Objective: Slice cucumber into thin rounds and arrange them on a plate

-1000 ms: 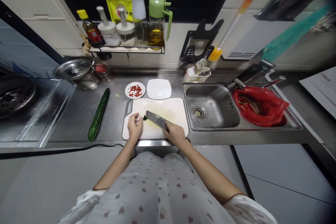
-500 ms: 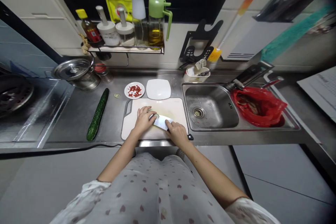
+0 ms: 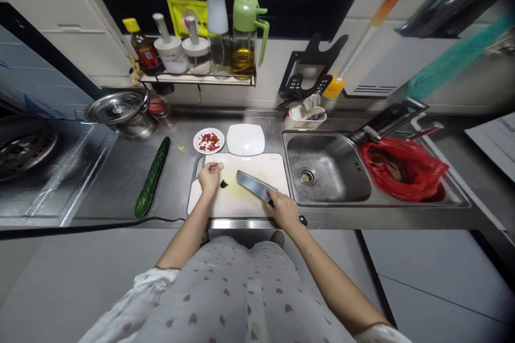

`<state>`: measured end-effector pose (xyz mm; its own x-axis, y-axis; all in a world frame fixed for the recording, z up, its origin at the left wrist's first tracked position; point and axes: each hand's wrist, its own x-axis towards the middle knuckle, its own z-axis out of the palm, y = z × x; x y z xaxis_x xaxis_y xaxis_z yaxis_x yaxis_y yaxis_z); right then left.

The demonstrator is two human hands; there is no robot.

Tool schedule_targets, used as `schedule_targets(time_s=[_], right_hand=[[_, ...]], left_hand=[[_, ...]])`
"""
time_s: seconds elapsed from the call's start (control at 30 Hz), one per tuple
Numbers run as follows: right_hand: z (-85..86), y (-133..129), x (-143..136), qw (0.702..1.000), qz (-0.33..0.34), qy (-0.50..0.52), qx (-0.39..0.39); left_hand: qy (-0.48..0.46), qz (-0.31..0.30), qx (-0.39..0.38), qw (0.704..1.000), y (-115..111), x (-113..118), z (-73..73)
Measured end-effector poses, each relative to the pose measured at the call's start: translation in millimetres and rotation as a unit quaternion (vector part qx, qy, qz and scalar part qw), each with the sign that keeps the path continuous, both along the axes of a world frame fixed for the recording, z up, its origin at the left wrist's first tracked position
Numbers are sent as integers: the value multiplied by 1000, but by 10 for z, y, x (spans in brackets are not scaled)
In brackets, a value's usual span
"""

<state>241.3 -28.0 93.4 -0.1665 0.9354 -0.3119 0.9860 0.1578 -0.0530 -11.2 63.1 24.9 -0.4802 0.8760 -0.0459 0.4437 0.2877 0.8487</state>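
Note:
My left hand [image 3: 210,178] is over the left part of the white cutting board [image 3: 257,206], pinching a small pale round slice [image 3: 221,166] that looks like cucumber. Just to its right, a dark green cucumber end [image 3: 224,184] lies on the board. My right hand [image 3: 284,208] grips the handle of a kitchen knife [image 3: 254,184], its broad blade tilted over the middle of the board and pointing up-left. A whole cucumber [image 3: 152,178] rests on the steel counter at the left. Pale slices [image 3: 182,148] lie on the counter behind the board.
Behind the board stand a plate of chopped red pieces [image 3: 208,141] and a white dish [image 3: 245,140]. The sink [image 3: 325,166] is at the right, with a red plastic bag [image 3: 404,169] beside it. A lidded pot [image 3: 120,113] and condiment rack [image 3: 197,79] are at the back.
My hands have moved apart. The left has shifted left with the pale slice, and the knife has moved right in my right hand. The green cucumber end now shows on the board.

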Motion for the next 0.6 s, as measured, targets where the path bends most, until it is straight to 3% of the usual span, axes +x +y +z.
schedule_targets(time_s=[0.27,0.6], right_hand=[[0,17,27,999,-24,24,-8],[21,53,36,999,-39,34,-3]], left_hand=[[109,77,-63,989,274,-207,-62],[186,57,-90,977,405,-254,-143]])
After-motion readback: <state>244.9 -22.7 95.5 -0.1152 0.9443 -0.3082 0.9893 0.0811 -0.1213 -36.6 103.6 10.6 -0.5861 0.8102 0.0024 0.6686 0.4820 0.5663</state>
